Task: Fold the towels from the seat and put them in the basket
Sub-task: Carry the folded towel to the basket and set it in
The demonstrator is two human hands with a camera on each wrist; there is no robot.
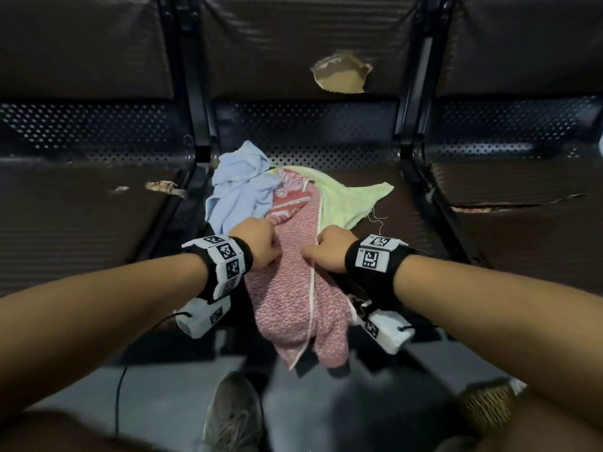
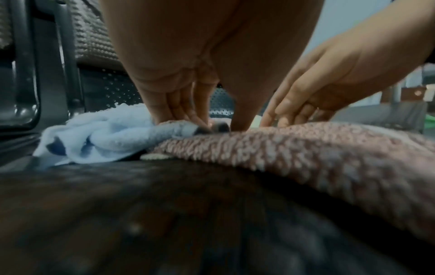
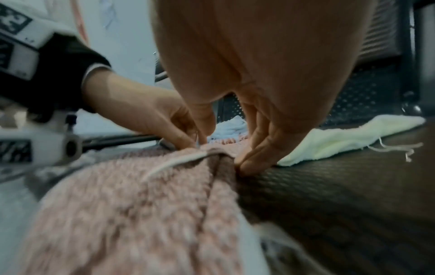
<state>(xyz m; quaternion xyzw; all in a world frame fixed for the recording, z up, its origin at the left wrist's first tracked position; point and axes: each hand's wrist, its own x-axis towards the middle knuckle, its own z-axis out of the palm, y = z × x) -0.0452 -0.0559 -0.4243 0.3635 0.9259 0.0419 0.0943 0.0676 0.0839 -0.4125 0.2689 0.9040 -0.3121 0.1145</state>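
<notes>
Both hands grip a pink towel on the middle seat.

The left hand (image 1: 259, 244) and the right hand (image 1: 329, 252) sit side by side on the pink towel (image 1: 293, 295), which lies along the dark seat (image 1: 408, 216) with its near end hanging over the front edge. The left hand's fingers (image 2: 181, 113) are bunched together and pinch the towel's left side, beside a crumpled blue towel (image 1: 239, 187). The right hand's fingers (image 3: 256, 158) are curled and clamped on the towel's right edge, where the cloth gathers into a fold with a pale hem. A yellow-green towel (image 1: 346, 200) lies flat to the right, partly under the pink one, with loose threads at its edge. A torn patch (image 1: 341, 75) shows on the seat back. A shoe (image 1: 233, 415) stands on the floor at the near side.
</notes>
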